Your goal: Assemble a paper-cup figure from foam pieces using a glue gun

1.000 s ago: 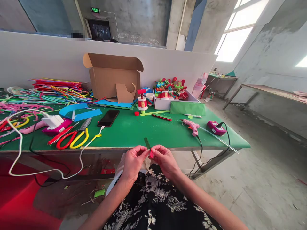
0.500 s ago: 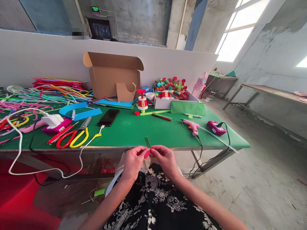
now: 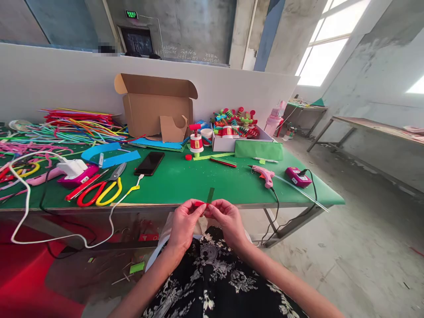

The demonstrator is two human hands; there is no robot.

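Note:
Over the front edge of the table, my left hand (image 3: 184, 221) pinches a red paper strip (image 3: 199, 203) between thumb and fingers. My right hand (image 3: 228, 219) is closed beside it, pinching where the red strip meets a green paper strip (image 3: 210, 195). The green strip points up from between the fingertips, and the red one lies to the left. How the two are joined is hidden by my fingers. Farther back on the table stands a red and white paper cup figure (image 3: 196, 143), with a small red round piece (image 3: 188, 157) beside it.
Scissors (image 3: 105, 190) and a phone (image 3: 149, 163) lie left of my hands. On the right are a pink glue gun (image 3: 263, 174) and a purple power socket (image 3: 298, 176). A box of finished figures (image 3: 223, 145) and a brown cardboard box (image 3: 159, 110) stand behind. A white cable (image 3: 66, 238) hangs off the front.
The red strip has swung from pointing down to lying leftward, and the green strip now leans right instead of left. Both hands stay together in nearly the same place.

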